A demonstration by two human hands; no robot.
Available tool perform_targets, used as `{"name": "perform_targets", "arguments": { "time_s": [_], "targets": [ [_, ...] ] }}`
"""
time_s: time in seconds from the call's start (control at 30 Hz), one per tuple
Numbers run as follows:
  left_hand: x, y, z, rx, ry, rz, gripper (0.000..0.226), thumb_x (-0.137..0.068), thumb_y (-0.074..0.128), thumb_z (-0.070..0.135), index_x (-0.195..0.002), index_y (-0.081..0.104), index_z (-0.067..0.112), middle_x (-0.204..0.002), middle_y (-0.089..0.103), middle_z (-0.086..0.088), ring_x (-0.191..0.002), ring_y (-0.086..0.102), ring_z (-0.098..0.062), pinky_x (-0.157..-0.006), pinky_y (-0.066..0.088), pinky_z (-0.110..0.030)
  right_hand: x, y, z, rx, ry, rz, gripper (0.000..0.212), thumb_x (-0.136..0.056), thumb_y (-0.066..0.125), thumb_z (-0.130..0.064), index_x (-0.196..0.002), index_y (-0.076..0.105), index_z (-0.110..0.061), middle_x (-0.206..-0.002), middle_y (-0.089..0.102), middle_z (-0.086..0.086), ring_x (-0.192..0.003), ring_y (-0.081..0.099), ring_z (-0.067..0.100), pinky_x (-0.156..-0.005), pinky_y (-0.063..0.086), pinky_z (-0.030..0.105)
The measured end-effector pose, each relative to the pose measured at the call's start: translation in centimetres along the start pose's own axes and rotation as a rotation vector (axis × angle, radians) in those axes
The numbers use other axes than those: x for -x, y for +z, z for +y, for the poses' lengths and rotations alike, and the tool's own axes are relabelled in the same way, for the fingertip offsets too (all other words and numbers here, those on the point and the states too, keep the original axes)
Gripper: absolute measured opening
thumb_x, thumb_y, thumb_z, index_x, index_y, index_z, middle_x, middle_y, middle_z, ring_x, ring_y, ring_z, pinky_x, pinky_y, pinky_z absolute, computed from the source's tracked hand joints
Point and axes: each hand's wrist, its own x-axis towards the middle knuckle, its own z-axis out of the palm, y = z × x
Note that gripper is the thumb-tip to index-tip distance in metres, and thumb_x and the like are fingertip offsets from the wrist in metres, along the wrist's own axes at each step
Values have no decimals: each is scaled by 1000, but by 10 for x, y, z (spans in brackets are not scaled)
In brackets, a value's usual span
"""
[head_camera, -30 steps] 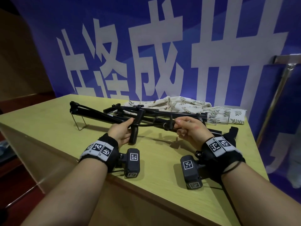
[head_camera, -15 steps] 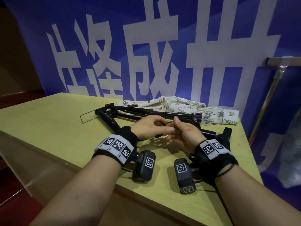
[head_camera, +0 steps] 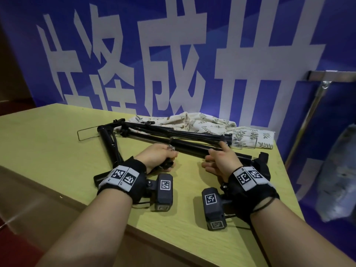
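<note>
A black folding metal stand [head_camera: 169, 134] lies across the yellow-green table [head_camera: 48, 135], its tubes folded into a flat bundle with one leg angled toward me at the left. My left hand [head_camera: 157, 157] is curled round a small black knob near the middle of the stand. My right hand [head_camera: 221, 160] rests against the front tube, index finger stretched up along it and the other fingers loosely spread. Both wrists wear black bands with printed markers and small black boxes.
A leaf-patterned cloth [head_camera: 208, 125] lies bunched behind the stand at the table's far edge. A blue banner [head_camera: 173, 54] with large white characters rises behind it. A metal pole [head_camera: 312, 116] stands at the right. The table's near edge runs under my forearms.
The stand has been folded flatter and now lies on the table. My hands, close together half a second ago, have moved apart: left onto the knob, right along the front tube.
</note>
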Motion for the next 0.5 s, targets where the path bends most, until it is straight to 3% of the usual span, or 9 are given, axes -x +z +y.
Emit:
{"name": "perform_targets", "arguments": {
  "time_s": [0.03, 0.07, 0.13, 0.2, 0.27, 0.33, 0.43, 0.5],
  "targets": [
    [-1, -3, -3, 18, -2, 16, 10, -94, 62, 17, -93, 66, 8, -84, 64, -9, -76, 64, -20, -67, 53, -34, 3, -1, -2, -12, 14, -17, 55, -102, 38, -14, -152, 16, -18, -127, 47, 39, -82, 60, 47, -71, 55, 35],
    [0, -3, -4, 24, 5, 38, 10, -94, 62, 18, -92, 67, 10, -85, 65, -8, -78, 64, -20, -67, 52, -34, 4, -2, -4, 3, 24, -26, 53, -103, 36, -15, -152, 16, -14, -114, 49, 45, -68, 56, 42, -57, 53, 29],
    [2, -2, -5, 57, 18, 88, 11, -95, 61, 19, -91, 67, 10, -84, 64, -5, -76, 61, -18, -64, 49, -30, 1, -7, -6, 111, 70, 27, 49, -102, 36, -11, -148, 21, -4, -74, 51, 28, -52, 46, 26, -40, 40, 24],
    [4, -3, -5, 87, 28, 114, 15, -96, 59, 19, -86, 64, 9, -79, 61, -3, -70, 58, -16, -60, 47, -28, -4, -8, -13, 261, 127, 67, 38, -99, 42, -8, -136, 33, -3, -71, 57, 21, -54, 53, 27, -45, 44, 29],
    [3, -3, -7, 110, 33, 123, 20, -98, 57, 20, -82, 62, 8, -74, 58, -3, -65, 55, -16, -58, 45, -28, -8, -7, -22, 359, 159, 104, 18, -96, 48, -7, -110, 48, 6, -74, 61, 20, -57, 57, 27, -52, 49, 32],
    [1, -4, -8, 130, 49, 157, 23, -99, 55, 19, -80, 60, 9, -70, 56, -2, -60, 53, -16, -55, 44, -27, -16, -3, -28, 555, 41, 170, 13, -92, 52, -7, -95, 55, 5, -76, 60, 14, -61, 57, 22, -55, 53, 28],
    [-5, -7, -11, 127, 66, 223, 26, -99, 54, 18, -74, 57, 10, -68, 53, -3, -59, 50, -18, -54, 41, -26, -26, 7, -34, 829, -232, 273, 24, -92, 50, -11, -106, 65, 1, -101, 66, 14, -88, 62, 26, -75, 50, 29],
    [-6, -7, -11, 129, 70, 247, 28, -99, 55, 18, -72, 57, 11, -70, 53, -4, -64, 51, -21, -59, 41, -28, -36, 9, -36, 842, -252, 270, 34, -91, 50, -11, -124, 59, -7, -117, 62, 13, -104, 60, 29, -86, 48, 33]
  ]
}}
